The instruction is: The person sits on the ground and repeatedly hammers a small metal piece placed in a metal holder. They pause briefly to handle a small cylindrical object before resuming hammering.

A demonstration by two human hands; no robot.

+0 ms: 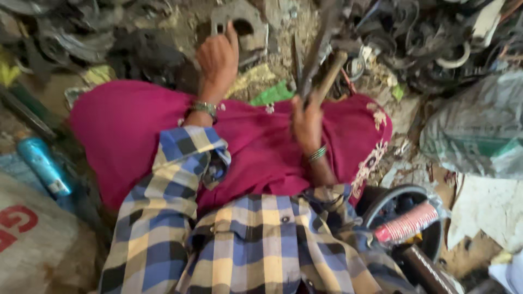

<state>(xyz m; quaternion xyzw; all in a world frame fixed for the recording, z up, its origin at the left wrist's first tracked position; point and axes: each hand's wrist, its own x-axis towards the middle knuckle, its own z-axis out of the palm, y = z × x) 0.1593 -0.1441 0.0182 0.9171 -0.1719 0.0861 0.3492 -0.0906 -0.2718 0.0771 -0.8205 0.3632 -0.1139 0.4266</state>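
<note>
My left hand (pixel 218 57) reaches forward onto a grey metal part with a round hole (pixel 242 24) on the dirt ground, fingers curled over its edge. My right hand (pixel 306 122) grips the wooden handle of a hammer (pixel 327 76), raised above my lap; the hammer's head is lost in the dark metal clutter beyond. Both wrists wear bangles. My magenta skirt (pixel 261 141) covers my knees, and checked blue and yellow sleeves cover my arms.
Heaps of dark scrap metal, rings and wires (pixel 430 38) lie ahead and to the right. A blue spray can (pixel 43 166) and a sack (pixel 32 239) are at my left. A plastic-wrapped bundle (pixel 479 125) and a black round container (pixel 403 218) sit at right.
</note>
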